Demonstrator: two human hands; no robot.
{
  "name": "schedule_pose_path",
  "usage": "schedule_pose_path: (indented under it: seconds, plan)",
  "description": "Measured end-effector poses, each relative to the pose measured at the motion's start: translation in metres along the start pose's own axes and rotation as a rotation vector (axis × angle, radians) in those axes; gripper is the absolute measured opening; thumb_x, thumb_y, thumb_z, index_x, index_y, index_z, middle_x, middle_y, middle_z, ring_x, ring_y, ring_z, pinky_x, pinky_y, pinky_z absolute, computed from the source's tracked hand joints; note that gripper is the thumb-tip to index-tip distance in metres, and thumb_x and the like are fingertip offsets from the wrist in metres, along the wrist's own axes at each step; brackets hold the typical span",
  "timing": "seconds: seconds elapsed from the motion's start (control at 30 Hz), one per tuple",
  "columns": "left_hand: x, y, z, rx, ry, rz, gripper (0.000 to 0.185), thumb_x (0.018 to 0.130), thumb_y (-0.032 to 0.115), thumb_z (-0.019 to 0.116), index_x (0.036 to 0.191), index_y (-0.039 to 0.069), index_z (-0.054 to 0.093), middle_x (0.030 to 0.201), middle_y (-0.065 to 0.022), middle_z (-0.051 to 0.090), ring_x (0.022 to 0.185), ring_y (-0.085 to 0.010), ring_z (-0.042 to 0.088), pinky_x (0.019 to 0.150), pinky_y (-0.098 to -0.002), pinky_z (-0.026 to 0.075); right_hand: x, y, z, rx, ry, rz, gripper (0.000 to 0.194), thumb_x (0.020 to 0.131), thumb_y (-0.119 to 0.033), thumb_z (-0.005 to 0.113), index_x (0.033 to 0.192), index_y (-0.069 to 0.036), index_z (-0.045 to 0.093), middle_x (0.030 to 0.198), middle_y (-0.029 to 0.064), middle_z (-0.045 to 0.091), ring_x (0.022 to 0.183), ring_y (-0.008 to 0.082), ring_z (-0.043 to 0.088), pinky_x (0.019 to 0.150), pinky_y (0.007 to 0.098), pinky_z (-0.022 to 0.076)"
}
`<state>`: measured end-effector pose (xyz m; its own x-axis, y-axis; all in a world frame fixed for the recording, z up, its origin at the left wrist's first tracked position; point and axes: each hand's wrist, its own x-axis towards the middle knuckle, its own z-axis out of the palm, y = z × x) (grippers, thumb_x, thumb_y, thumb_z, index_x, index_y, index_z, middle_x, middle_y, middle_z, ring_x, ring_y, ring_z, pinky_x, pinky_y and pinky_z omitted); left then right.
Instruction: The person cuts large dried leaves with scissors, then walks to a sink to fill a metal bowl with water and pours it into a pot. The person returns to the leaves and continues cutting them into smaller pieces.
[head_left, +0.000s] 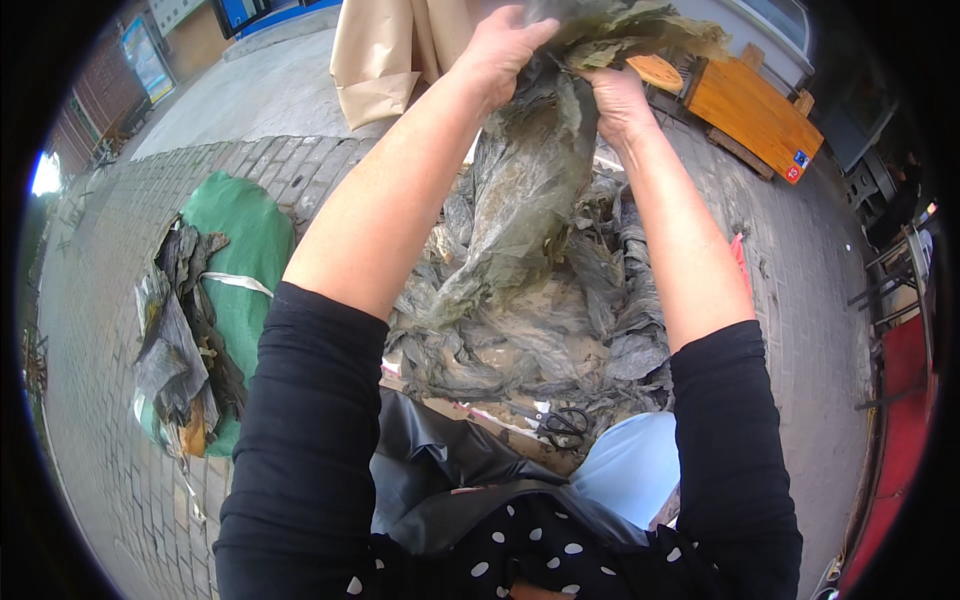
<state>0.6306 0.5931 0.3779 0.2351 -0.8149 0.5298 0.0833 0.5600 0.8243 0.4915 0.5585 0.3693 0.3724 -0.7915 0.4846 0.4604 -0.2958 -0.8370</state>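
Both my arms reach far forward, raising a broad sheet of dried kelp (525, 172) off a pile. My left hand (504, 54) grips its upper left part, thumb pointing right. At the right edge, my right hand (619, 103) pinches the same sheet, its fingers partly hidden by a fold. The lower end of the sheet hangs and drapes towards the heap of grey-green dried kelp (540, 352), which lies on a flat board or cardboard. Black-handled scissors (562, 429) lie at the near edge of this surface.
Left on the brick paving (97, 300) lies a green woven sack (244, 217), with more dried kelp (176, 352) against it. A brown paper or cloth sheet (375, 67) stands ahead. An orange wooden table (754, 116) is at the far right. Black plastic sheeting (442, 442) covers my lap.
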Motion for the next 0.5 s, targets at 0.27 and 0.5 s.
schedule_pose_path:
  seconds: [0.27,0.5]
  plan:
    - [-0.068,-0.022,-0.047,-0.014,-0.491,-0.408,0.095,0.07,0.04,0.078,0.141,0.001,0.027,0.132,-0.0156,0.047,0.119,-0.022,0.046,0.102,-0.0344,0.036,0.009,0.003,-0.033,0.243,-0.163,0.224,0.03,0.085,-0.016,0.059,0.111,-0.001,0.057,0.102,0.0056,0.063,0.091,0.017,0.06,0.082,0.0323,0.0491]
    - [-0.1,0.002,-0.059,-0.16,-0.31,-0.15,0.081,0.065,0.019,0.078,0.135,0.002,0.039,0.128,-0.0114,0.051,0.119,-0.0205,0.044,0.103,-0.0325,0.032,-0.011,0.011,0.008,0.255,-0.194,0.361,0.044,0.086,-0.029,0.057,0.119,0.0,0.051,0.11,0.0052,0.059,0.097,0.0167,0.057,0.087,0.032,0.0464]
